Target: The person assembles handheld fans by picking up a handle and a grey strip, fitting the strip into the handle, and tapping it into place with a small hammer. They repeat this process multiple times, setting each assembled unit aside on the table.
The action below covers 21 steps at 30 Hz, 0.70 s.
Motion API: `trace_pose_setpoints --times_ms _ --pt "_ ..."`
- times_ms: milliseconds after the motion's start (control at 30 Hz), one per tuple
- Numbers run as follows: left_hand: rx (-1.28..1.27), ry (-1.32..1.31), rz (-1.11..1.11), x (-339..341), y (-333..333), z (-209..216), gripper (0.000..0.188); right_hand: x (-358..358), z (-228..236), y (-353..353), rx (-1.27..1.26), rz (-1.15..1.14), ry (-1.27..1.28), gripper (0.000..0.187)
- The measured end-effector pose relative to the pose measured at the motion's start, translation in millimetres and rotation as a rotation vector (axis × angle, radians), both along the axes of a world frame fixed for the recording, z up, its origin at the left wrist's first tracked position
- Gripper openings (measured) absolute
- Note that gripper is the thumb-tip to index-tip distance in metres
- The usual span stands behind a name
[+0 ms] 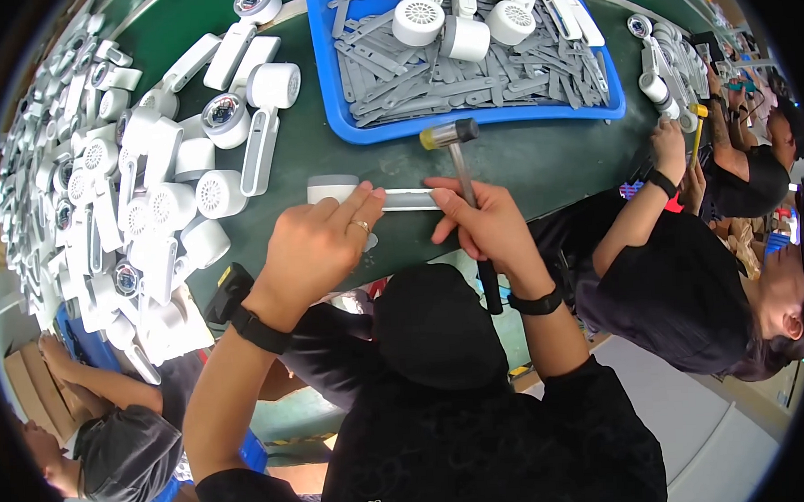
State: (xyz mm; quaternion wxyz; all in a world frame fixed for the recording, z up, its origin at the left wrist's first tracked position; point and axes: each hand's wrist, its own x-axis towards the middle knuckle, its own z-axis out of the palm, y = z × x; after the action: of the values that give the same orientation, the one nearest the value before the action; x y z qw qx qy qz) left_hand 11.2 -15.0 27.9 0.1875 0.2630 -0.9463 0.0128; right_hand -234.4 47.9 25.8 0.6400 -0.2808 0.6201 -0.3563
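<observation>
A white handheld fan (332,189) with a grey strip (409,199) along its handle lies sideways on the green tabletop. My left hand (321,245) is on the fan, its fingers closed over the part where the round head meets the handle. At the handle's far right end, the thumb and fingertips of my right hand (491,225) touch the strip. That same hand also grips a small mallet (457,154), its yellow and black head raised and its dark grip hanging below my palm. The underside of the fan is hidden.
Heaped fans (160,163) cover the left of the green table (362,158). A blue tray (477,120) behind my hands holds many grey strips and several fans. At the right sits a person (690,265) holding a yellow-headed mallet near more fans; another person (132,433) is at lower left.
</observation>
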Motion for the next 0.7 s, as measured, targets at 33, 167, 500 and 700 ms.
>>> trace_pose_setpoints --times_ms 33,167,500,700 --pt "-0.006 0.003 -0.006 -1 -3 3 0.033 1 -1 0 -0.006 -0.006 0.003 0.036" --pt "-0.032 -0.03 -0.126 -14 -18 16 0.038 0 -9 -4 -0.042 0.025 0.018 0.035" --pt "0.069 -0.019 -0.186 -17 -15 5 0.047 -2 -16 20 -0.299 -0.001 0.163 0.036" --pt "0.046 -0.056 -0.179 -16 -13 5 0.051 -21 26 78 -0.233 -0.035 0.011 0.043"
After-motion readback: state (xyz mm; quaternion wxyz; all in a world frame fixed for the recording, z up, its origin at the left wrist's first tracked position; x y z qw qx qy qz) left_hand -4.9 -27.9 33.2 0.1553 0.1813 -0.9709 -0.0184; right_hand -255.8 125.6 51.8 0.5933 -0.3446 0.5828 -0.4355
